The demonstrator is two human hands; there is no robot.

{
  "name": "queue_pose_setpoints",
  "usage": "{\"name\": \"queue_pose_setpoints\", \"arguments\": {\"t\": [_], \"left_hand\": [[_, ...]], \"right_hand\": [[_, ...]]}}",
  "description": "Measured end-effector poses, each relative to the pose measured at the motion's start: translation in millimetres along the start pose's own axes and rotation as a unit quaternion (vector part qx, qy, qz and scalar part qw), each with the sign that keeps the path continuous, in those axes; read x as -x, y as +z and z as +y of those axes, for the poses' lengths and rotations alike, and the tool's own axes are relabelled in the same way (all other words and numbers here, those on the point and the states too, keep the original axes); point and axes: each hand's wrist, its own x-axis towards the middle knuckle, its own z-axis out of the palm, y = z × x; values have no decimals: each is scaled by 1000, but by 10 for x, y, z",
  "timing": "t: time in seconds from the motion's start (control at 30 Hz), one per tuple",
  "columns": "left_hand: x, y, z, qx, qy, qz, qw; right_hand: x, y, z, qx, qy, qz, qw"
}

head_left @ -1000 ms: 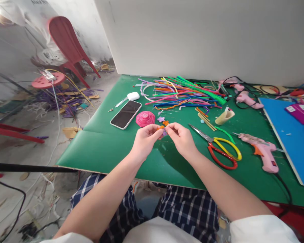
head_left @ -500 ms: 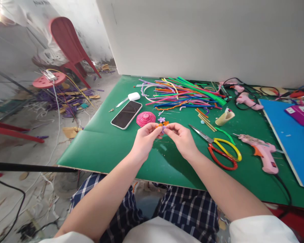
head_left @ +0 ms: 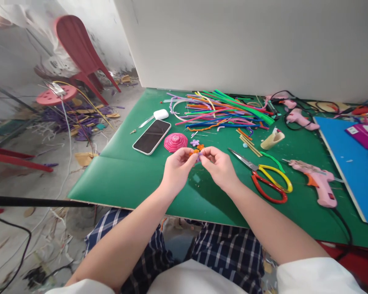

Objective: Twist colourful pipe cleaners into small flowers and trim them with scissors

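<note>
My left hand [head_left: 178,168] and my right hand [head_left: 218,166] meet above the green table, thumbs and fingertips pinched on a small purple pipe-cleaner flower [head_left: 199,157]. Fingers cover most of it. An orange piece [head_left: 194,152] shows at my left fingertips; whether it is held or lies behind them I cannot tell. Just beyond the fingers are an orange flower [head_left: 200,147] and a second purple flower [head_left: 195,142]. A pink ribbed dome-shaped piece [head_left: 176,142] lies left of them. Scissors [head_left: 257,168] with red and yellow handles rest right of my right hand.
A phone [head_left: 152,136] and a white case [head_left: 161,114] lie at left. Pipe cleaners [head_left: 223,112] are heaped at the back. Toward the right are sticks [head_left: 250,146], a bamboo-like cup [head_left: 272,141], a pink glue gun [head_left: 318,181] and a blue board [head_left: 349,167]. Another person sits beyond a red chair [head_left: 76,45].
The fingertips have drawn slightly closer together around the purple flower, covering more of it. The view has shifted a little; the things on the table lie as before.
</note>
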Motion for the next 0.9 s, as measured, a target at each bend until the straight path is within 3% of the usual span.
{"name": "queue_pose_setpoints", "arguments": {"t": [0.37, 0.67, 0.9], "left_hand": [[-13, -1, -45, -9, 1, -8, 1000], [-37, -80, 53, 18, -16, -6, 1000], [-26, -81, 52, -10, -1, -4, 1000]], "right_hand": [[-5, -78, -62, 155, -54, -25, 986], [-52, -127, -61, 0, 9, -36, 999], [-35, -98, -51, 13, 10, -22, 1000]]}}
